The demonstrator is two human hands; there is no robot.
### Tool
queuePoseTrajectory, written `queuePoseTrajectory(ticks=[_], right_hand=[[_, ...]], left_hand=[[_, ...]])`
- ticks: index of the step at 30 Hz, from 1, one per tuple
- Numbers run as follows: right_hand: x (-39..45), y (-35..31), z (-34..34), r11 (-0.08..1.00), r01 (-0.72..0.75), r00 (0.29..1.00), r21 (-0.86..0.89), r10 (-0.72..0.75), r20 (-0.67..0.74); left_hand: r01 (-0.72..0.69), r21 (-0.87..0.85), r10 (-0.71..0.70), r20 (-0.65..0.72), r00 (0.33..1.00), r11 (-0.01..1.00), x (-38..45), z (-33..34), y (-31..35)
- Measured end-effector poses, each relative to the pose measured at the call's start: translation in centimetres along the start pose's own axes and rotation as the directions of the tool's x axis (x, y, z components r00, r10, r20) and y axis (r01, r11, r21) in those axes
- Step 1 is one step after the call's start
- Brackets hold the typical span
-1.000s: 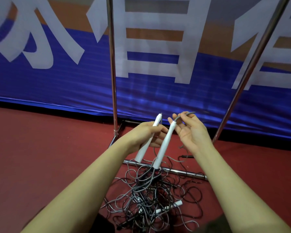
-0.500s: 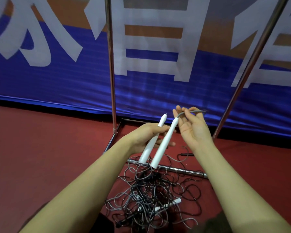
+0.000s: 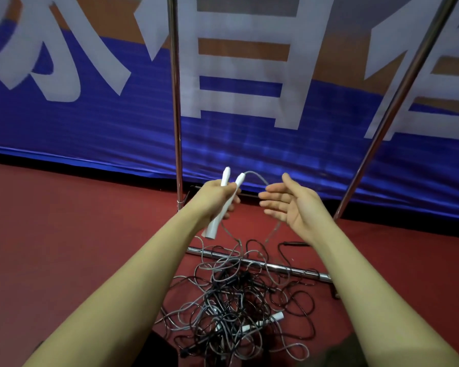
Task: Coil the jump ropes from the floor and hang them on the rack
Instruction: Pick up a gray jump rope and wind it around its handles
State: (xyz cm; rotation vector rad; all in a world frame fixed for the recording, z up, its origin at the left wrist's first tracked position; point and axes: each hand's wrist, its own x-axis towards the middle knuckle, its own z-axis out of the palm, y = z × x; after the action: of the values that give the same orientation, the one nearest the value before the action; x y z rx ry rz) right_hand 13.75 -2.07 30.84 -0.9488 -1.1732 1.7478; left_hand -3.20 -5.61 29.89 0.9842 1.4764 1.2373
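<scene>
My left hand (image 3: 217,200) grips two white jump rope handles (image 3: 224,207) together, tips pointing up. A grey cord (image 3: 257,178) arcs from one handle tip toward my right hand (image 3: 289,205), which is spread with straight fingers, palm facing left, holding nothing. The cord drops down into a tangled pile of grey and black ropes (image 3: 236,308) on the red floor, where more white handles (image 3: 273,319) lie. The metal rack (image 3: 176,102) stands right behind my hands, its base bar (image 3: 289,268) crossing the pile.
A blue banner (image 3: 90,123) with large white characters hangs behind the rack. The rack's right upright (image 3: 398,107) slants up to the right. A black handle (image 3: 294,244) lies on the floor near the base bar.
My right hand let go of the cord end and spread its fingers. My left hand now grips both handles together and has lifted slightly.
</scene>
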Motion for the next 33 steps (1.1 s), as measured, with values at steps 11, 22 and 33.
queuePoseTrajectory(ticks=[11, 22, 33], right_hand=[[1.1, 1.3, 0.5, 0.977, 0.199, 0.975, -0.079, -0.189, 0.118], [0.6, 1.5, 0.7, 0.957, 0.243, 0.961, -0.159, -0.215, 0.171], [-0.1, 0.6, 0.7, 0.964, 0.243, 0.944, -0.107, -0.209, 0.257]], left_hand=[[0.012, 0.058, -0.038, 0.465, 0.885, 0.998, -1.9, -1.1, 1.2], [0.015, 0.012, -0.019, 0.478, 0.878, 1.000, -2.3, -2.5, 1.6], [-0.044, 0.087, -0.011, 0.548, 0.837, 0.995, -2.7, -2.4, 1.9]])
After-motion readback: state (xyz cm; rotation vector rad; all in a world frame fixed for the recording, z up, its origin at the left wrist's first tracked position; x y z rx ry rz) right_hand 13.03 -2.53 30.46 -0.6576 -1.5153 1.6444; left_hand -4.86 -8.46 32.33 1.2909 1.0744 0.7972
